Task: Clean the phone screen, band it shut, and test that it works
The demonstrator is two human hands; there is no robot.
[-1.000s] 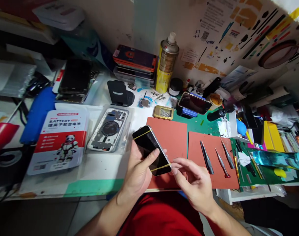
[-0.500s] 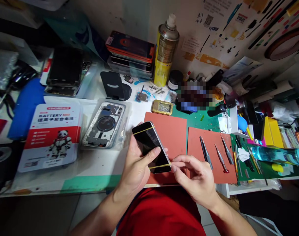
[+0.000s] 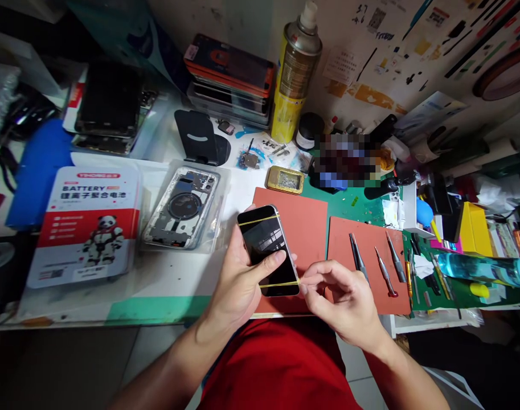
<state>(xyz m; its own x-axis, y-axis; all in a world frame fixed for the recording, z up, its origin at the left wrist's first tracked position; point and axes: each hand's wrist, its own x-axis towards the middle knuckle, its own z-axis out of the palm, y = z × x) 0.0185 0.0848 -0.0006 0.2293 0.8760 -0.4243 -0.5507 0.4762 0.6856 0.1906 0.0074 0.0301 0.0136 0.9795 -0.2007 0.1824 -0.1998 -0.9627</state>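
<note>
A black phone with a yellow band across its top and another near its bottom is held above the red-brown mat. My left hand wraps the phone from the left, its thumb lying on the screen and fingertips showing at the right edge. At the phone's lower right corner, my right hand pinches with thumb and index finger where the lower yellow band goes round the edge. Whether the band itself is between those fingertips is too small to tell.
Tweezers and a screwdriver lie on a second mat at the right. Left are an opened phone housing and a battery package. Behind stand a small metal tin and a spray can.
The phone has turned slightly more upright in my left hand. My right hand stays at its lower right corner. The camera view has shifted a little, with the table items higher in the picture.
</note>
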